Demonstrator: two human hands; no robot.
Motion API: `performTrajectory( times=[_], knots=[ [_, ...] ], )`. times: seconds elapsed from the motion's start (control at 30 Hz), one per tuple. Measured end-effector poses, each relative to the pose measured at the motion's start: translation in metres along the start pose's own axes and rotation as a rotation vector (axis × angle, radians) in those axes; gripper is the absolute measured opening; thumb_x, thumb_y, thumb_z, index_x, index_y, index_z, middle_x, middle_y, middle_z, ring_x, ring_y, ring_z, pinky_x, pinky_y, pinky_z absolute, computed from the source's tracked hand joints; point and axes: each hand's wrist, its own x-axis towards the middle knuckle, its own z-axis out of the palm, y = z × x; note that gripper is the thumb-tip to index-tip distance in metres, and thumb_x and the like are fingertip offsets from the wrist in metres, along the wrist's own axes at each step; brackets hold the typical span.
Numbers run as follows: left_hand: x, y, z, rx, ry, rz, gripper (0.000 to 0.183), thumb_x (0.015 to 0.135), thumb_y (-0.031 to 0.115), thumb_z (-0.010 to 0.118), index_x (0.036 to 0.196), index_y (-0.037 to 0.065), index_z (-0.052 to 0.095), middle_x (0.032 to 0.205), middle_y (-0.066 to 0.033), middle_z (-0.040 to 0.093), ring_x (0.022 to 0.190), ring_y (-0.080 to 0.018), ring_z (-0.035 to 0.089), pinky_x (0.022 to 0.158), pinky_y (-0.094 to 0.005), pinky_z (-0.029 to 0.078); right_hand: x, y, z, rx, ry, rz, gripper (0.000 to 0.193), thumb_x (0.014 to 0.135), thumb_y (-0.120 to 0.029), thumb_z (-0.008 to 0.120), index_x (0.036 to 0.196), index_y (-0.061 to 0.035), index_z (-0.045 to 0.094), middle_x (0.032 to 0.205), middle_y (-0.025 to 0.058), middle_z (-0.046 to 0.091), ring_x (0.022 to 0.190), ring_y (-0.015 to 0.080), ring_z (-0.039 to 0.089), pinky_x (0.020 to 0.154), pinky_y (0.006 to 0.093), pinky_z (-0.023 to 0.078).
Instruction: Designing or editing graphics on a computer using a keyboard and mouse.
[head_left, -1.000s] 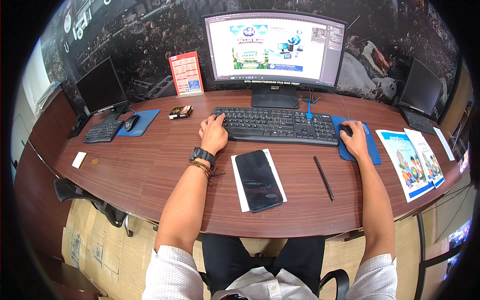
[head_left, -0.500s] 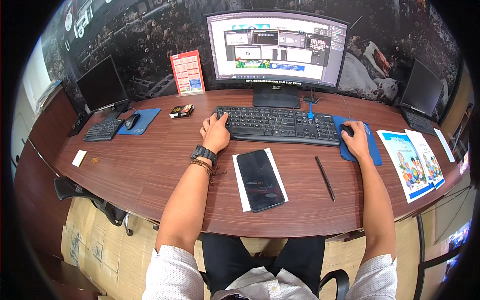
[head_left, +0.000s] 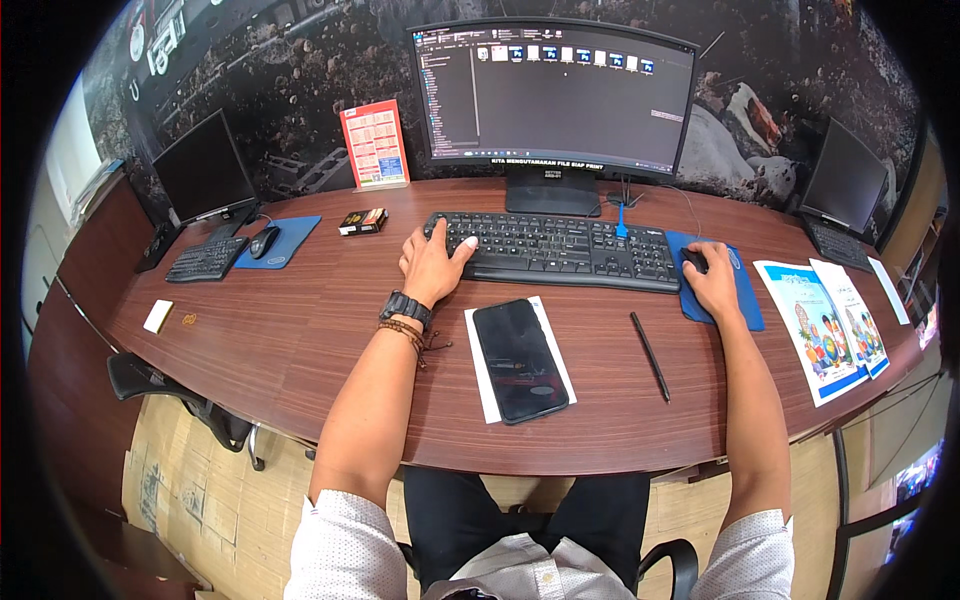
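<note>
My left hand (head_left: 432, 268) rests at the left end of a black keyboard (head_left: 560, 245), its fingers spread over the keys and its thumb lifted out to the right. A dark watch and beaded bracelets circle that wrist. Over at the right, my right hand (head_left: 715, 282) is closed around a black computer mouse (head_left: 693, 261) on a blue mouse pad (head_left: 744, 288). Behind the keyboard stands a curved monitor (head_left: 560, 110) with a dark file window and a row of icons. Between my forearms lies a black smartphone (head_left: 520, 360) on a white sheet, with a black stylus pen (head_left: 650, 357) to its right.
Printed colour sheets (head_left: 815, 325) lie at the right of the brown desk (head_left: 300, 360). A small box (head_left: 363, 221) and a red desk calendar (head_left: 376, 145) stand left of the monitor. Farther left are a second monitor (head_left: 205, 168), a keyboard (head_left: 207, 260) and a mouse (head_left: 264, 242).
The screen has switched from a bright view of several window thumbnails to a dark file window. My left thumb has spread away to the right; my right hand stays on the mouse.
</note>
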Motion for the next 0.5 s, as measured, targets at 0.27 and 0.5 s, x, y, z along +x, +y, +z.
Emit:
performTrajectory(
  times=[0.27,0.5],
  knots=[
    [-0.0017,-0.0026,-0.0013,0.049,-0.022,0.006,0.086,0.087,0.064,0.059,0.146,0.003,0.042,0.142,-0.0315,0.038,0.137,-0.0463,0.031,0.111,-0.056,0.024,0.0002,-0.0023,0.0016,-0.003,0.006,0.02,0.033,0.083,-0.019,0.066,0.113,-0.0067,0.066,0.119,0.0151,0.057,0.113,0.0352,0.058,0.098,0.0418,0.047],
    [-0.0033,0.0008,-0.0019,0.056,-0.039,0.014,0.086,0.088,0.063,0.058,0.145,0.001,0.041,0.144,-0.0323,0.037,0.137,-0.0459,0.03,0.112,-0.0553,0.023,0.0004,0.0036,0.0018,0.002,0.015,0.021,0.034,0.082,-0.019,0.068,0.114,-0.0063,0.066,0.12,0.0151,0.057,0.113,0.035,0.058,0.098,0.0415,0.047]
  ],
)
